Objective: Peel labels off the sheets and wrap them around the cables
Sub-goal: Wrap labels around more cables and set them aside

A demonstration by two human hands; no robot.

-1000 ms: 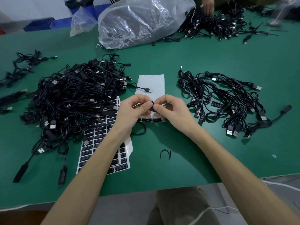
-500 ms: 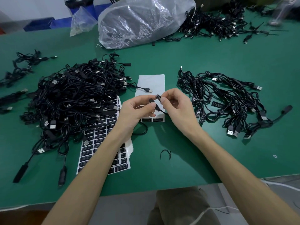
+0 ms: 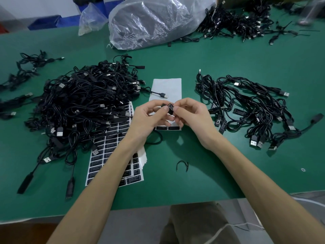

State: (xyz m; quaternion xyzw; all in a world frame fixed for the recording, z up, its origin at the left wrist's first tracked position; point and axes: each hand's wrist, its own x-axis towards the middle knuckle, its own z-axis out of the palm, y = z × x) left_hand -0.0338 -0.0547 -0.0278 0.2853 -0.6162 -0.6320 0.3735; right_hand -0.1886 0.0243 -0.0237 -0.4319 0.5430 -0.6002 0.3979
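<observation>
- Both hands are up over the middle of the green table (image 3: 228, 55), fingertips meeting just above a white backing sheet (image 3: 167, 85).
- The left hand (image 3: 149, 118) is curled, thumb and forefinger pinching a thin black cable (image 3: 162, 105).
- The right hand (image 3: 191, 117) is curled too, its fingertips nipping a small black label (image 3: 170, 108) right against that cable, hard beside the left thumb.
- I can't tell from here how far round the cable the label goes.
- The backing sheet is nearly bare: only one row of black labels shows along its near edge, under the hands.
- A fanned stack of full label sheets (image 3: 105, 161) lies under the left forearm, partly buried by the big tangle of cables (image 3: 84, 103) on the left.
- On the right sits a looser pile of cables (image 3: 246, 110), several showing black tags.
- One USB plug (image 3: 162, 94) lies across the backing sheet.
- A small black twist tie (image 3: 182, 165) lies alone between the forearms.
- At the far edge are a crumpled clear plastic bag (image 3: 154, 20) and more cables (image 3: 237, 23).
</observation>
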